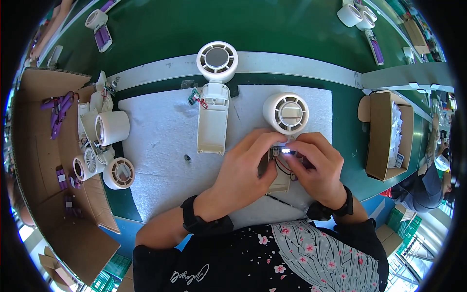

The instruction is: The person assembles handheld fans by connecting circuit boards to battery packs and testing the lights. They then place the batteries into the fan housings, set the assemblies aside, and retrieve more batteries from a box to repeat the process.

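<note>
Between my hands, a small circuit board (285,151) with a bright white light on it sits over the open handle of a white handheld fan (286,113). My left hand (243,163) is closed at the board's left side, thumb and forefinger bent round it. From the right, my right hand (318,165) pinches the board near the light. Thin red and black wires (283,168) hang below it over the handle. A second white fan (213,114) lies to the left with its handle casing open; a small green board (194,96) on wires sticks out beside its neck.
Under the fans lies a white foam sheet (160,126). At left, several fan bodies (112,127) crowd a large cardboard box (44,170) holding purple battery packs (58,112). A smaller box (377,136) stands right. Beyond a metal rail (301,68), more fans (357,17) lie on the green surface.
</note>
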The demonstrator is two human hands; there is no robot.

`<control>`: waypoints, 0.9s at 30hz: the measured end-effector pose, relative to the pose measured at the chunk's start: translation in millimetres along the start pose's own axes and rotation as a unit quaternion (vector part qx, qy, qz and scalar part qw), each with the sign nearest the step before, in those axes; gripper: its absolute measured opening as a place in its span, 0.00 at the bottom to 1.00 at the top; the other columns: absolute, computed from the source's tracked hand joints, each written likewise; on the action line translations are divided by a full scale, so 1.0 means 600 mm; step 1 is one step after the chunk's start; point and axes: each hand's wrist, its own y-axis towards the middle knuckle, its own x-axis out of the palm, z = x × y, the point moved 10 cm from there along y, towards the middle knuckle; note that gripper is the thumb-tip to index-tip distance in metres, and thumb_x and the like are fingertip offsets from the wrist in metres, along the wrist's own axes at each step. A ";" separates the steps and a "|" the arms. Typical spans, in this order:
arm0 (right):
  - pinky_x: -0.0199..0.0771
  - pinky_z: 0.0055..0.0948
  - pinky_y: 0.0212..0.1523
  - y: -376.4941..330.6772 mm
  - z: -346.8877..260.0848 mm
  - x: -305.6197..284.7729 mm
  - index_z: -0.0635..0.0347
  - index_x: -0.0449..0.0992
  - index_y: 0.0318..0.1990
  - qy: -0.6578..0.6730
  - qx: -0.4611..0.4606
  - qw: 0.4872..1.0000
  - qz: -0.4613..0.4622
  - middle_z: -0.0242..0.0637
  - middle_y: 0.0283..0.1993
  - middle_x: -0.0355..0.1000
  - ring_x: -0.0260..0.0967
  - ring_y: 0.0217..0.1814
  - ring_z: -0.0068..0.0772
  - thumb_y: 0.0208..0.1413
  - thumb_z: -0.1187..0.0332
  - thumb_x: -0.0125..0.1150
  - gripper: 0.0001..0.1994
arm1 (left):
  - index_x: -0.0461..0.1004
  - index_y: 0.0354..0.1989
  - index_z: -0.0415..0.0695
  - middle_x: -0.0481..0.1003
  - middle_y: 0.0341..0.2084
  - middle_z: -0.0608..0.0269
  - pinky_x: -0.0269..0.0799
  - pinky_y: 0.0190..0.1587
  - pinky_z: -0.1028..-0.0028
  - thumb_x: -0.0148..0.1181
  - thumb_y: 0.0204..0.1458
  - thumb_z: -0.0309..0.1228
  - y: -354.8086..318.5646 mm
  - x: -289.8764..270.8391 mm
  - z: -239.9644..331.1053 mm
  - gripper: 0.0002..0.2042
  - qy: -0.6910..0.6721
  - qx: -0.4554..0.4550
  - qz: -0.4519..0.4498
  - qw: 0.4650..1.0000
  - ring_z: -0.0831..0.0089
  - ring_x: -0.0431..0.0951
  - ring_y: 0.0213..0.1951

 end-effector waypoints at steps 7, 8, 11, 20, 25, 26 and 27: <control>0.74 0.23 0.27 -0.003 -0.009 0.001 0.64 0.80 0.36 -0.020 -0.052 0.998 0.005 0.39 0.36 0.73 0.73 0.28 0.30 0.41 0.82 0.69 0.12 | 0.70 0.49 0.40 0.73 0.41 0.56 0.73 0.36 0.74 0.59 0.44 0.15 0.002 -0.003 0.001 0.20 -0.033 -0.010 -0.013 0.999 0.69 0.75 0.32; 0.74 0.23 0.26 -0.002 -0.012 0.003 0.64 0.80 0.36 -0.030 -0.056 0.998 -0.003 0.39 0.36 0.73 0.73 0.28 0.30 0.41 0.82 0.69 0.12 | 0.70 0.49 0.40 0.73 0.41 0.56 0.73 0.36 0.74 0.59 0.44 0.15 0.003 -0.004 0.000 0.20 -0.034 -0.010 -0.013 0.999 0.69 0.75 0.32; 0.74 0.23 0.26 0.001 -0.016 0.007 0.64 0.80 0.37 -0.051 -0.064 0.996 -0.018 0.38 0.36 0.73 0.74 0.28 0.29 0.41 0.82 0.69 0.12 | 0.72 0.50 0.41 0.76 0.41 0.54 0.74 0.37 0.73 0.59 0.47 0.15 0.004 -0.009 -0.002 0.20 -0.049 0.000 -0.003 0.999 0.66 0.78 0.34; 0.72 0.22 0.25 0.011 0.027 -0.005 0.64 0.78 0.35 0.052 0.056 0.997 -0.019 0.39 0.34 0.72 0.73 0.26 0.29 0.41 0.80 0.70 0.11 | 0.77 0.49 0.46 0.76 0.41 0.48 0.75 0.39 0.65 0.58 0.50 0.17 0.008 -0.008 0.020 0.18 0.045 0.043 -0.033 0.997 0.53 0.78 0.38; 0.73 0.24 0.26 0.008 0.045 0.005 0.63 0.76 0.34 0.051 0.060 0.993 -0.083 0.39 0.33 0.71 0.72 0.26 0.29 0.44 0.77 0.70 0.10 | 0.78 0.47 0.46 0.75 0.43 0.48 0.75 0.40 0.65 0.58 0.50 0.18 0.006 0.000 0.019 0.16 0.066 0.052 -0.061 0.995 0.53 0.78 0.39; 0.73 0.25 0.27 0.007 0.037 0.012 0.63 0.75 0.34 0.056 0.043 0.991 -0.113 0.39 0.33 0.71 0.72 0.27 0.29 0.44 0.76 0.70 0.10 | 0.78 0.47 0.46 0.75 0.43 0.48 0.75 0.40 0.65 0.58 0.50 0.17 0.003 -0.002 0.018 0.16 0.066 0.042 -0.060 0.995 0.54 0.78 0.39; 0.73 0.25 0.27 0.008 0.031 0.004 0.63 0.75 0.34 0.050 0.040 0.992 -0.107 0.39 0.33 0.71 0.72 0.27 0.29 0.44 0.76 0.70 0.10 | 0.79 0.47 0.45 0.75 0.43 0.48 0.75 0.41 0.65 0.58 0.50 0.17 0.002 -0.004 0.017 0.16 0.067 0.031 -0.058 0.996 0.54 0.79 0.39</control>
